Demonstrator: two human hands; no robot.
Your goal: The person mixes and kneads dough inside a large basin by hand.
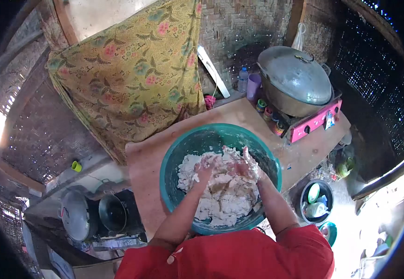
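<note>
At the tabletop's (142, 174) near edge, your left hand (207, 166) and right hand (248, 168), finger spread indeterminable, lay in pale dough (225, 207) inside the green basin (164, 174), which lopsided pressing could have tipped.

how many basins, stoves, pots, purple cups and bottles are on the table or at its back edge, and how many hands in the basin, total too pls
Teal basin: 1
Hands: 2 (left hand, right hand)
Pink-fronted stove: 1
Lidded pot: 1
Purple cup: 1
Plastic bottle: 1
Total: 7
</note>
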